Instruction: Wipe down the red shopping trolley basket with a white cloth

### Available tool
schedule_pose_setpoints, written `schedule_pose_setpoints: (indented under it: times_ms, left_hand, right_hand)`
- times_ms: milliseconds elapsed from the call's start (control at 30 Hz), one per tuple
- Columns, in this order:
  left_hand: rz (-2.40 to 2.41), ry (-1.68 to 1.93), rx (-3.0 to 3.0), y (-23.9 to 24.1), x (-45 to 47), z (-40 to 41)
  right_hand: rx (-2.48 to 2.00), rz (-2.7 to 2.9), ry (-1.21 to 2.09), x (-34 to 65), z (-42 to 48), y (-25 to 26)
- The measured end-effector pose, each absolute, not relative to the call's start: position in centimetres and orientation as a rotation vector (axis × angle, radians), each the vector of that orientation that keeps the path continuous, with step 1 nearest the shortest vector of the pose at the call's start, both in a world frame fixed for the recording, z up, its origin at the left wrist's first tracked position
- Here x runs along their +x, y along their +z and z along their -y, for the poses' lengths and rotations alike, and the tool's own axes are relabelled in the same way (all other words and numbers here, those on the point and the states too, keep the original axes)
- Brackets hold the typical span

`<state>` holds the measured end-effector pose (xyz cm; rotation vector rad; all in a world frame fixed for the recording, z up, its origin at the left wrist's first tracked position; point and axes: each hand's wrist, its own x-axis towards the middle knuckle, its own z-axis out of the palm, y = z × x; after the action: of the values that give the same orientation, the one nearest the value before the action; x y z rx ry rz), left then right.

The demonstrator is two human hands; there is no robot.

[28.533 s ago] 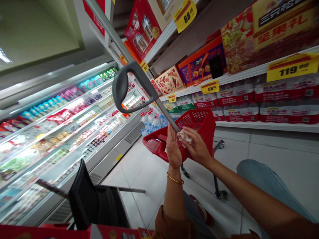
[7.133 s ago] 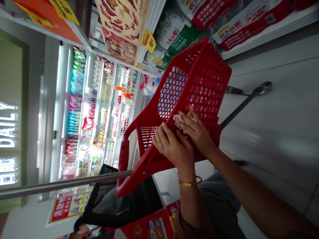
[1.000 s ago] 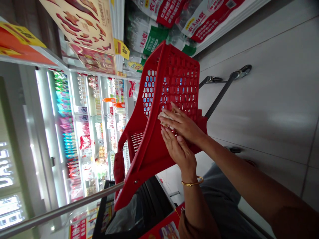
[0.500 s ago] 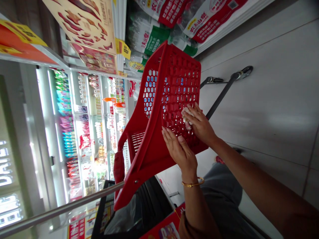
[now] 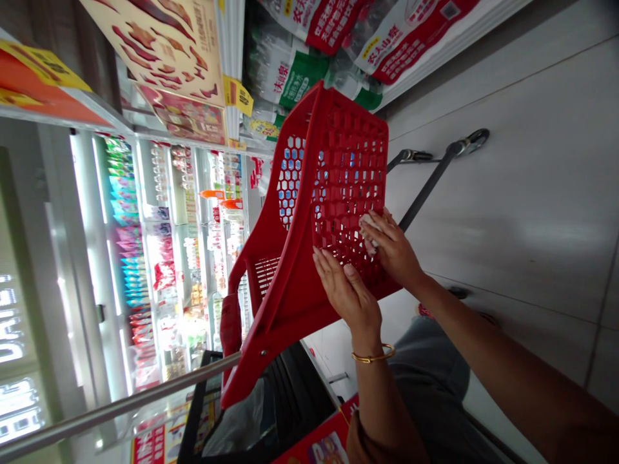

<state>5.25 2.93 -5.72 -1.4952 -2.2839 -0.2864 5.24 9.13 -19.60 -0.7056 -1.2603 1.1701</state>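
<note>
Basket (image 5: 338,161), red plastic w/ perforated sides, sits tilted on its trolley frame at mid scene, above the tiled floor (image 5: 522,212). Right hand (image 5: 394,248) presses a small whitish cloth (image 5: 366,222) against the basket's mesh wall, fingers clenched round the wad. Left hand (image 5: 345,290) lies flat & released on the same wall, just beside the right, palm on the plastic, nothing gripped; gold bangle (image 5: 372,354) at its wrist. Metal handle bar (image 5: 120,406) runs off to the near left. Far side: shelf w/ bottled water packs (image 5: 300,64) & yellow price tag (image 5: 236,95). Lit chiller (image 5: 145,258) w/ packaged goods on the left.
</note>
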Motion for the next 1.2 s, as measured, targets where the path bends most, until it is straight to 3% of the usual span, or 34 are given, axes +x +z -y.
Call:
schedule_pose_setpoints:
  times_ms: [200,533,967,1200]
  left_hand:
    - [2.290,-0.283,-1.493,-5.8,5.3,-2.9]
    - [2.323,-0.339,-1.485,-5.5,5.6,-3.1]
    - [2.249,-0.240,-1.489,-5.5,5.5,-3.3]
    - [2.064,-0.143,-1.484,-3.3,5.5,-5.7]
  right_hand:
    - [-0.673,1.244,1.160,5.8,-9.5,-18.3]
    - [-0.318,1.343,1.058,5.9,-13.5,-10.2]
    - [-0.432,1.348,1.116,5.7,-11.6,-14.7]
    - [-0.468,1.363,1.210,5.5,-11.5,-15.1]
